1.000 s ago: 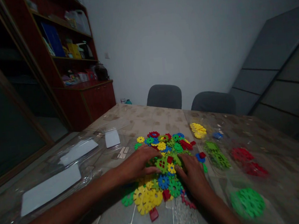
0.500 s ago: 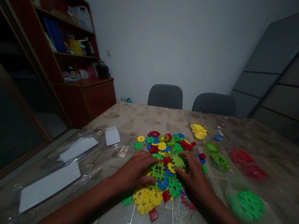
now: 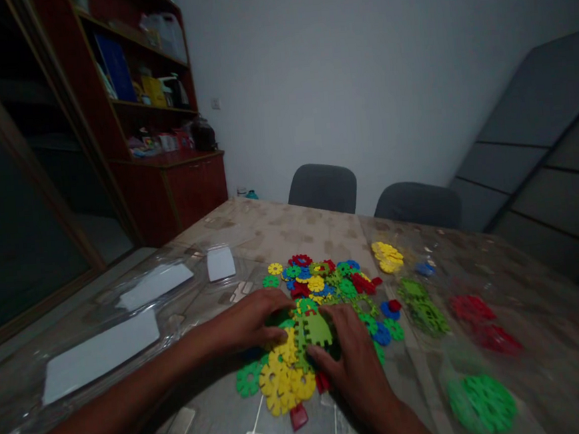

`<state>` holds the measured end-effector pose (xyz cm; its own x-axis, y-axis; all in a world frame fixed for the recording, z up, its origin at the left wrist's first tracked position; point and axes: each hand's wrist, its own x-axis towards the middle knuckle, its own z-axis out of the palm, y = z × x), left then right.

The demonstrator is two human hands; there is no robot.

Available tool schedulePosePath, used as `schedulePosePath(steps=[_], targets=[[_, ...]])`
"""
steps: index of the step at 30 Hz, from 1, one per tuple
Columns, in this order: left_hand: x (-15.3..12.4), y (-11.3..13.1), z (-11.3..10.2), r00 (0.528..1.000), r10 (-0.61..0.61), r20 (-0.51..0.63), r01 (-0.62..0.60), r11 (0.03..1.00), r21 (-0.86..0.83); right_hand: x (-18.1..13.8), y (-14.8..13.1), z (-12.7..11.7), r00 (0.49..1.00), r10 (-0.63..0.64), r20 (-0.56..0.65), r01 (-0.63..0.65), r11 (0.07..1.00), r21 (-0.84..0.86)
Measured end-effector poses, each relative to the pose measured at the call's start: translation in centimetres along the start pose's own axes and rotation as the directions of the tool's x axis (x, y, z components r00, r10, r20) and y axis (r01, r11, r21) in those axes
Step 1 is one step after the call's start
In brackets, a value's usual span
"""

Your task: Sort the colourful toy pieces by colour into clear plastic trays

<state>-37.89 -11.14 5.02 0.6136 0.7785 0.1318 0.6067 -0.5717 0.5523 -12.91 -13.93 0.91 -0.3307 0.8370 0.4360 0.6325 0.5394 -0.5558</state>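
Observation:
My right hand curls its thumb and fingers around a light green notched plate, held low over the heap. A second light green notched piece shows partly below and left of it. My left hand lies at the heap's left side, fingers and thumb apart, with the thumb touching yellow pieces; nothing is plainly gripped. Yellow gear-shaped discs lie stacked in front of the hands. Behind them is a mixed heap of red, blue, green and yellow notched plastic pieces. My fingers hide part of the heap.
On the right, clear bags hold yellow discs, light green pieces, red pieces and green discs. White cards in clear plastic lie on the left. Two grey chairs stand behind the table.
My right hand has moved left with the light green plate, uncovering green and blue discs on the right. My left hand has shifted slightly left, away from the windowed green piece.

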Motion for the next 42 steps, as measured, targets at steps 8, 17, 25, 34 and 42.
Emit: schedulePosePath(steps=[8,17,25,34,42], targets=[[-0.1,-0.3,1.0,0.998,0.064,-0.010,-0.064,0.998,0.013,0.9,-1.8,0.2,0.981,0.104,0.163,-0.086,0.990,-0.109],[0.1,-0.5,0.2,1.000,-0.006,-0.002,0.006,0.998,0.059,2.3,-2.1,-1.7,0.911,0.072,0.406,-0.057,0.997,-0.048],[-0.1,-1.1,0.8,1.000,0.025,-0.003,-0.025,0.999,0.022,3.1,-2.1,-3.4,0.904,0.043,0.425,-0.019,0.998,-0.061],[-0.3,-0.8,0.8,0.999,0.047,-0.016,-0.047,0.999,-0.023,6.0,4.7,-12.3,0.950,0.091,0.297,-0.022,0.973,-0.228],[0.0,-1.4,0.9,0.999,0.048,0.009,-0.048,0.997,-0.057,9.1,13.4,-19.3,0.915,0.335,0.227,-0.189,0.850,-0.491]])
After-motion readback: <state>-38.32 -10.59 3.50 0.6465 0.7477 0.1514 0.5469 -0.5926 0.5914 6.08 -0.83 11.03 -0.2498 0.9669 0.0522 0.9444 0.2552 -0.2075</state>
